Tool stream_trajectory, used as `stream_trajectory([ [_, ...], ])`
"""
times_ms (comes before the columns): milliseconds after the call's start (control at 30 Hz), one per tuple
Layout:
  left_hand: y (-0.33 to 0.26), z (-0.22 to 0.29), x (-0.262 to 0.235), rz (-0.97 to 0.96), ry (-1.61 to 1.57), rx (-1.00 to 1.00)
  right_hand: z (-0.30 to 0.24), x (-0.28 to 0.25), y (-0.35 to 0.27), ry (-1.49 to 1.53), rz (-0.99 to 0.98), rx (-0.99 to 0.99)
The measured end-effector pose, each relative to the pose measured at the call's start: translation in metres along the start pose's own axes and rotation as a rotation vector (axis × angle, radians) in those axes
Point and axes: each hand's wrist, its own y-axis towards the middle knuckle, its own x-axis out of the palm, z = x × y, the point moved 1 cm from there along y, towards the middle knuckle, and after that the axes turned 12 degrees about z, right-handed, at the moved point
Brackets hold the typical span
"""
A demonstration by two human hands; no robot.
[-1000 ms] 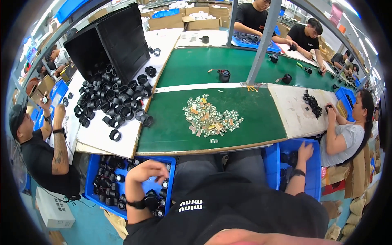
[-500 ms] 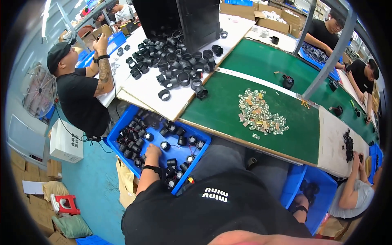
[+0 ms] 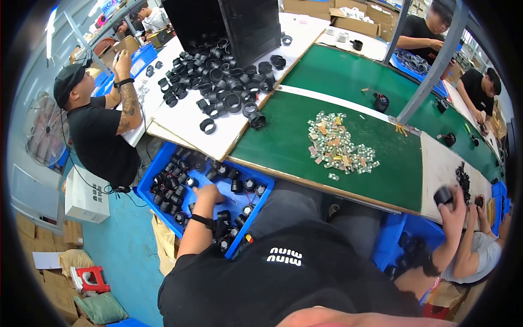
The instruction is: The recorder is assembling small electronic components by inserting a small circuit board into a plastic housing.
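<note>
Clearly, smooth hard plastic is dominating the near ground; a soft black shirt (image 3: 229,283) is filling the lower edge, and beyond it a straight-walled left bin (image 3: 234,205) of blue plastic is holding round-ended pieces (image 3: 236,186), black and stubby, some showing pale discs; a right bin (image 3: 388,240), also blue, is holding dark, blurred pieces.

The left hand (image 3: 208,193) is lying low inside the left bin, just beside several round-ended pieces; its fingertips are not showing clearly, so I cannot tell how far it is opening or whether it is gripping anything; the right hand (image 3: 454,213) is closing fingers and thumb around a short black cylinder (image 3: 442,195), tilted and slightly blurred, showing against the counter's pale right-hand panel; its forearm is partly covering the right bin.

Farther off, the flat green counter (image 3: 278,133) is carrying a loose heap of small circuit boards (image 3: 340,144), well apart from both hands; a dark pile (image 3: 463,182) is lying near the right hand, with a co-worker's grey sleeve (image 3: 486,253) close by; at the left, hollow black rings (image 3: 232,102) are spilling before a black crate (image 3: 253,35); a grey metal post (image 3: 422,76) is partly blocking the far side.
</note>
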Motion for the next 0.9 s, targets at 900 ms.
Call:
stream_trajectory([
  [900, -0.046, 0.392, -0.24, 0.019, -1.923, 1.0, -0.114, 0.336, 0.106, 0.647, -0.199, -0.304],
])
